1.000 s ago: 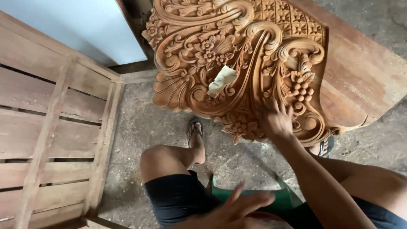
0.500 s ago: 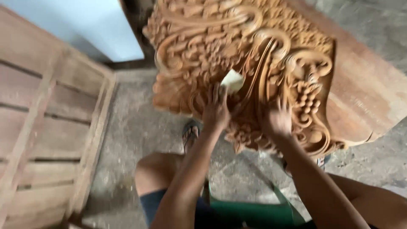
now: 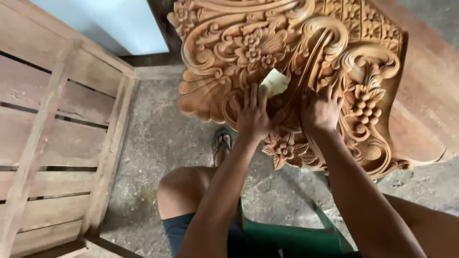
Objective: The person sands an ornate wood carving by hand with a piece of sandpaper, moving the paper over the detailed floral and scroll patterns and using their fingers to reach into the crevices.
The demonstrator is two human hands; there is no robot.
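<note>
A large carved wooden panel [image 3: 248, 52] with flowers, scrolls and a grape cluster rests on a wooden bench in front of me. A folded pale piece of sandpaper [image 3: 274, 82] lies on the carving near its middle. My left hand [image 3: 253, 113] lies on the panel with its fingers spread just below the sandpaper, the fingertips touching its lower edge. My right hand [image 3: 322, 111] presses on the carving to the right, next to the grape cluster, fingers curled against the wood. Whether the left hand grips the paper is unclear.
A slatted wooden crate or pallet [image 3: 52, 143] stands at the left. A pale blue board [image 3: 114, 24] leans at the back. I sit on a green plastic stool [image 3: 291, 236], with a bare knee and a sandalled foot [image 3: 221, 143] on the concrete floor [image 3: 153, 153].
My left hand rose from my lap to the panel and now rests by the sandpaper. My right hand stayed on the carving. The view moved closer.
</note>
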